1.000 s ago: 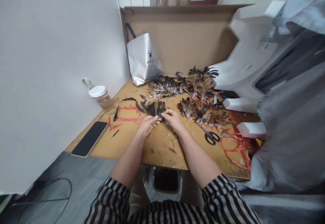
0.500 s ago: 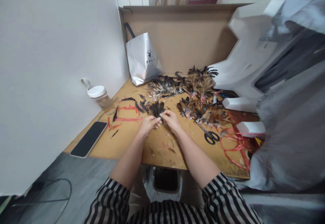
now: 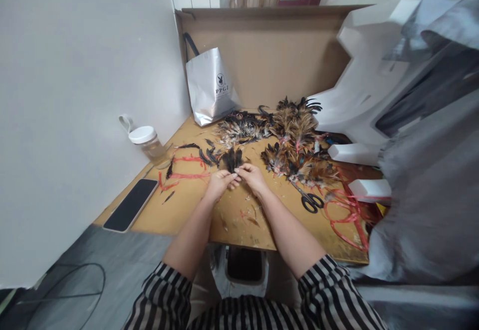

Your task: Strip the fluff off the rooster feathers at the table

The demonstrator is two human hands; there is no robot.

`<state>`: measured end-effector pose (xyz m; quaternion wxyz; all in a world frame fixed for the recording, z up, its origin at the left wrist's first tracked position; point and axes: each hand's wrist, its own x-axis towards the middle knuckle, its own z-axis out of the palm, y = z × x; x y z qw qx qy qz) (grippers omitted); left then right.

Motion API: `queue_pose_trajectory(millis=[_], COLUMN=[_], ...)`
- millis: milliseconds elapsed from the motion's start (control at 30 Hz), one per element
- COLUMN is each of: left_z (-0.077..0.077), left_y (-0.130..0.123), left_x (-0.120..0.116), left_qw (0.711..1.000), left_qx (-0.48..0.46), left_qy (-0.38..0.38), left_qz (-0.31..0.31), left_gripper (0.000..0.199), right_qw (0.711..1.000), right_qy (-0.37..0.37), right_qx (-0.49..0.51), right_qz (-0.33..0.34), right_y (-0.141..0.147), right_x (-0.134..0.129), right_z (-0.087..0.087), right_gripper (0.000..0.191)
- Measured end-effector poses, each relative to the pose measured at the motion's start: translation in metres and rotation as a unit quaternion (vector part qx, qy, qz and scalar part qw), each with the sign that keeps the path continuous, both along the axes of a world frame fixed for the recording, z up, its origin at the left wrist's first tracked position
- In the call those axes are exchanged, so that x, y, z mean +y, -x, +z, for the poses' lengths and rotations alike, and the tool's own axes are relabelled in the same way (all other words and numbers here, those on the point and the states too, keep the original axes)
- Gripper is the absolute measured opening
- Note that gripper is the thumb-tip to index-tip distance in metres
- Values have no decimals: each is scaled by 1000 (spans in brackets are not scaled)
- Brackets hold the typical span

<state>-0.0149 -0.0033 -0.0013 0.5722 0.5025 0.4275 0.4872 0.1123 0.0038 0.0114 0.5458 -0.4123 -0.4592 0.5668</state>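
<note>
A small fan of dark feathers (image 3: 232,159) stands up from between my fingertips, over the middle of the table. My left hand (image 3: 221,183) is closed in a pinch on its lower end. From the other side my right hand (image 3: 251,175) pinches the same end, and the two hands touch. The quill ends are hidden by my fingers. Just left of the bunch lie loose black feathers (image 3: 207,156) and red plastic strips (image 3: 189,175). Behind it spreads a pile of black and pale feathers (image 3: 243,128).
Brown feather bundles (image 3: 295,120) and black-handled scissors (image 3: 310,202) lie to the right, near tangled red ribbon (image 3: 346,213). A phone (image 3: 131,204), a lidded jar (image 3: 147,143) and a silver bag (image 3: 209,88) stand or lie left. White foam (image 3: 359,81) borders the right side.
The feather bunch has shifted very slightly to the right and its fan looks a little narrower. Both hands keep their pinch in nearly the same place.
</note>
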Motion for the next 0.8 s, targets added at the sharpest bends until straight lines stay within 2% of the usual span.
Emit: queue_pose_trajectory(millis=[333, 467, 567, 733, 800], left_z=[1, 2, 1, -1, -2], left_y=[-1, -3, -2, 6, 9], left_x=[-2, -1, 1, 7, 9], left_qw=[1000, 1000, 999, 985, 979], left_qx=[0, -1, -14, -91, -115], left_qy=[-7, -5, -12, -14, -13], left_qz=[-11, 3, 51, 146, 165], left_gripper=[23, 23, 23, 23, 23], right_qw=[997, 997, 1000, 981, 973], right_qy=[27, 30, 0, -70, -92], right_qx=[60, 58, 27, -14, -47], right_qz=[46, 29, -14, -180, -207], right_y=[-2, 2, 0, -20, -28], right_x=[-2, -3, -2, 10, 15], right_z=[3, 4, 6, 7, 5], right_gripper=[29, 29, 24, 20, 19])
